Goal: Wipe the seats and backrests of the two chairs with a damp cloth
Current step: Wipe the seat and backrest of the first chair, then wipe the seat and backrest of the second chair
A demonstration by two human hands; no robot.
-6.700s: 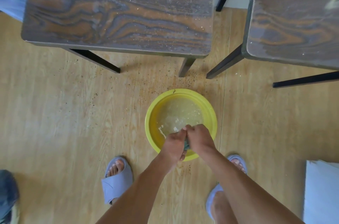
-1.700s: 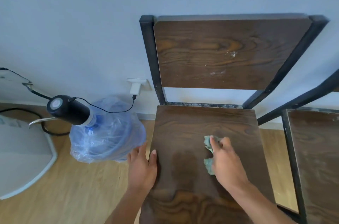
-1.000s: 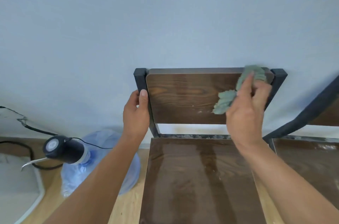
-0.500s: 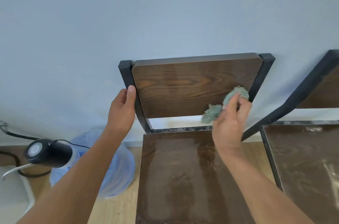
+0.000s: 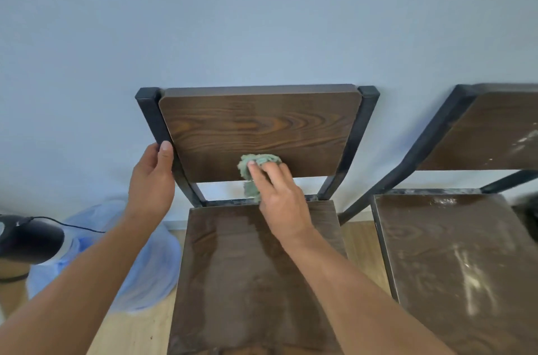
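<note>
Two dark wood chairs with black metal frames stand against a pale wall. The left chair has a backrest [image 5: 259, 127] and a wet, streaked seat [image 5: 250, 282]. My right hand [image 5: 279, 197] presses a crumpled green cloth [image 5: 256, 164] against the lower middle of that backrest. My left hand [image 5: 151, 180] grips the left post of the frame [image 5: 154, 119], thumb on the front. The right chair's seat [image 5: 460, 267] and backrest [image 5: 495, 133] carry pale dusty smears.
A blue water jug wrapped in plastic [image 5: 122, 261] stands on the wooden floor left of the chair, with a black pump head [image 5: 29, 238] and its cable. A narrow strip of floor [image 5: 364, 253] separates the two chairs.
My right hand has slid the cloth from the backrest's right side to its lower middle. The left hand stays on the left post. The view has shifted slightly right.
</note>
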